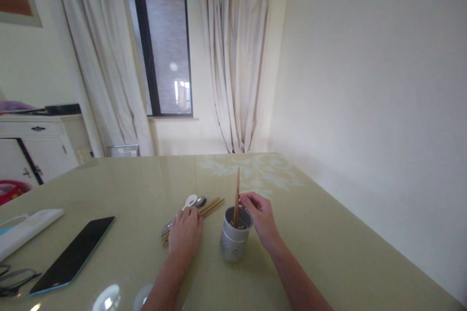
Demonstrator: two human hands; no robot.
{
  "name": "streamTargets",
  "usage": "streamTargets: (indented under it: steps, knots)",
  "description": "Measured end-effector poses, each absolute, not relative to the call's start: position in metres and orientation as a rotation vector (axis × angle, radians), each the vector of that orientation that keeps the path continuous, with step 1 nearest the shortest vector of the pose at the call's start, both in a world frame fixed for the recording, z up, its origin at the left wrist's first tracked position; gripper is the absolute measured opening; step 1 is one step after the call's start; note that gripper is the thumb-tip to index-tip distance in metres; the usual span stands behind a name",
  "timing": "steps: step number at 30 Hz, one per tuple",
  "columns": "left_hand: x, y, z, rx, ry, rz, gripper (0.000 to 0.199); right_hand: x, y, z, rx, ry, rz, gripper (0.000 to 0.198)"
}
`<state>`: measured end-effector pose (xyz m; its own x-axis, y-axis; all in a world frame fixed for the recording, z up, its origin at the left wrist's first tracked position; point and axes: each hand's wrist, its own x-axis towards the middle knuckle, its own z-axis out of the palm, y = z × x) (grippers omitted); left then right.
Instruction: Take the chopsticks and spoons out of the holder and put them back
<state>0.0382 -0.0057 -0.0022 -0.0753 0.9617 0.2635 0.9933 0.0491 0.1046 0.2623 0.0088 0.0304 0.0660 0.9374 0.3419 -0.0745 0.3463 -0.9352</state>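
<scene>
Lying chopsticks: middles hidden under the left hand
Upright chopsticks: contact with the right hand unclear
Cup: wall hides their lower ends
Glasses: edge-cut, well left of the left hand

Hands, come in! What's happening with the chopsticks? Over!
Left hand over loose chopsticks and spoons. Right hand at upright chopsticks in gray cup. Dark flat device off left, not in the way.

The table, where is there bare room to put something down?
The table has bare room between the right hand and the wall, and between the dark tablet and the chopsticks and spoons under the left hand. Crowded spots: around those and the silvery holder, and at left by the glasses.
</scene>
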Motion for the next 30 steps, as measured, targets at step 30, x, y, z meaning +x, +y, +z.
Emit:
streamTargets:
  steps: [30]
  knots:
    - [0.065, -0.008, 0.003, -2.745, -1.686, -1.638, 0.031, 0.249, 0.018, 0.011, -0.928, -1.163, 1.249, 0.055]
